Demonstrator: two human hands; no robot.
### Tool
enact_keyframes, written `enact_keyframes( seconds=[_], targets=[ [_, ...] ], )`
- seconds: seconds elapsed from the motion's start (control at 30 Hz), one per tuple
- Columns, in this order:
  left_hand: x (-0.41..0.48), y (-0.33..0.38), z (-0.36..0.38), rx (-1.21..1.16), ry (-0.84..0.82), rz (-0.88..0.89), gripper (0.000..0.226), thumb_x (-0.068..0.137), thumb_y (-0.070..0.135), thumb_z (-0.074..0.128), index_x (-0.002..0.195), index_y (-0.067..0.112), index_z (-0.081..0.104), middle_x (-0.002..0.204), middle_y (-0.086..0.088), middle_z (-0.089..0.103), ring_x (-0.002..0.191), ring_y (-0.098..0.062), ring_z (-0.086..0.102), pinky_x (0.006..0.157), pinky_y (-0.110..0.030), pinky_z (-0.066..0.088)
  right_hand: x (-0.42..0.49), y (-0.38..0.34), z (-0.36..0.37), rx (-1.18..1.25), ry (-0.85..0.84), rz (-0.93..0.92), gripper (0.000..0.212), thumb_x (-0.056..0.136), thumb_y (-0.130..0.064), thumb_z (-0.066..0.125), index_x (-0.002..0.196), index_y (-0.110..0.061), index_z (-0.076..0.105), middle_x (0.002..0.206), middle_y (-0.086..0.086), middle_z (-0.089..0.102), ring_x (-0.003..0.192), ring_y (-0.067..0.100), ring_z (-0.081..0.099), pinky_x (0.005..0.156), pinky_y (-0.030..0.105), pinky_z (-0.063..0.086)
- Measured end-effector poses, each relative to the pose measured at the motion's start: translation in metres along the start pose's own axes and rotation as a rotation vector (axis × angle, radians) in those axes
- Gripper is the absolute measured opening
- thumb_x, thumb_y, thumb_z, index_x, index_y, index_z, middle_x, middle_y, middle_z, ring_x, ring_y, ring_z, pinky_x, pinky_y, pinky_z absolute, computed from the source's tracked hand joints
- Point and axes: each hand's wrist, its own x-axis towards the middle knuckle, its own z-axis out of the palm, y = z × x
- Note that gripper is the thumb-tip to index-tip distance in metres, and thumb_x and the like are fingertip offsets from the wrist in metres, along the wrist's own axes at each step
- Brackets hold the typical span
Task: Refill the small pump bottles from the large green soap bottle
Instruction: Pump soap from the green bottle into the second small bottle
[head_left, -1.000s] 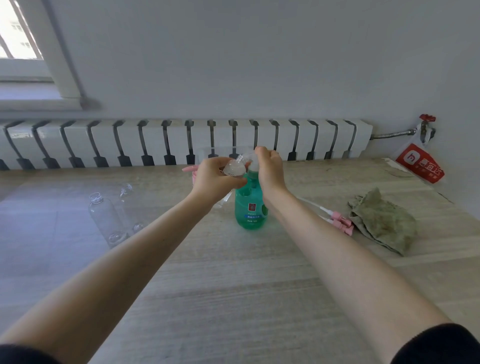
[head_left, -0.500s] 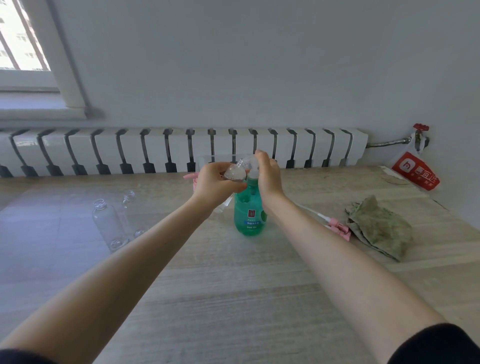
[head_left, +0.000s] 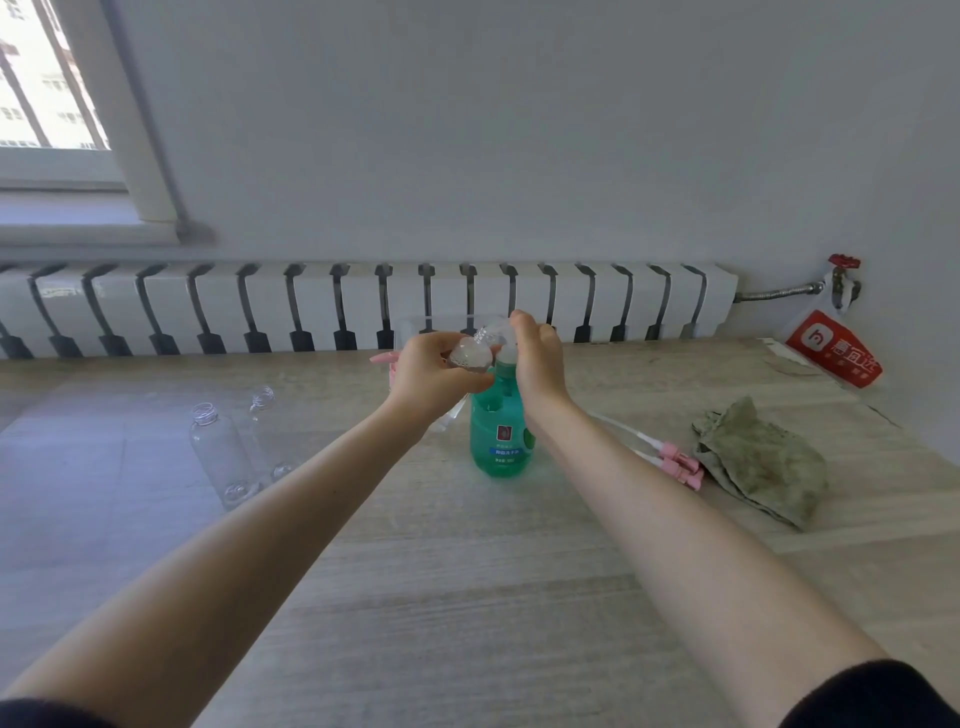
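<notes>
The large green soap bottle (head_left: 500, 435) stands upright on the wooden table, in the middle. My left hand (head_left: 434, 371) holds a small clear bottle (head_left: 471, 354) tilted, its neck against the green bottle's white pump head. My right hand (head_left: 537, 361) rests on top of that pump head, covering most of it. Two more small clear bottles without caps stand to the left: one nearer (head_left: 221, 456), one behind it (head_left: 267, 431). Pink pump tops with white tubes (head_left: 675, 462) lie to the right of the green bottle.
A crumpled green cloth (head_left: 761, 462) lies at the right. A red and white bag (head_left: 834, 348) sits in the far right corner under a red valve. A clear container (head_left: 415, 330) and something pink stand behind my left hand. A radiator (head_left: 363, 306) lines the wall.
Both hands stay at the green bottle's pump with the small bottle; only the camera has tilted up, so everything sits lower in the view.
</notes>
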Motion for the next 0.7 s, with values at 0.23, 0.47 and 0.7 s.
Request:
enact_keyframes(
  seconds=[0.23, 0.47, 0.7],
  targets=[
    [0.0009, -0.0026, -0.0015, 0.026, -0.001, 0.01, 0.026, 0.074, 0.004, 0.076, 0.096, 0.014, 0.065, 0.088, 0.005, 0.064, 0.082, -0.008, 0.063, 0.071, -0.022, 0.052, -0.002, -0.0016, -0.0005, 0.004, -0.015, -0.026, 0.016, 0.093, -0.028, 0.047, 0.089, -0.013, 0.045, 0.07, -0.001, 0.049, 0.057, 0.008, 0.052, 0.056, 0.021, 0.04],
    [-0.0003, -0.0022, -0.0029, 0.032, -0.004, 0.015, 0.025, 0.075, 0.003, 0.075, 0.093, 0.016, 0.064, 0.083, 0.007, 0.063, 0.077, -0.004, 0.061, 0.066, -0.018, 0.049, -0.0025, -0.0025, -0.0017, 0.009, -0.029, -0.033, 0.014, 0.094, -0.024, 0.045, 0.088, -0.013, 0.043, 0.067, -0.002, 0.048, 0.054, 0.005, 0.051, 0.053, 0.018, 0.039],
    [-0.0002, -0.0004, -0.0041, 0.037, -0.01, 0.017, 0.028, 0.075, 0.002, 0.075, 0.089, 0.02, 0.06, 0.081, 0.01, 0.062, 0.075, -0.001, 0.06, 0.061, -0.013, 0.045, 0.0001, 0.0022, 0.0014, -0.002, -0.013, -0.007, 0.031, 0.092, -0.039, 0.047, 0.097, -0.008, 0.048, 0.074, 0.001, 0.053, 0.065, 0.01, 0.055, 0.061, 0.025, 0.041]
  ],
)
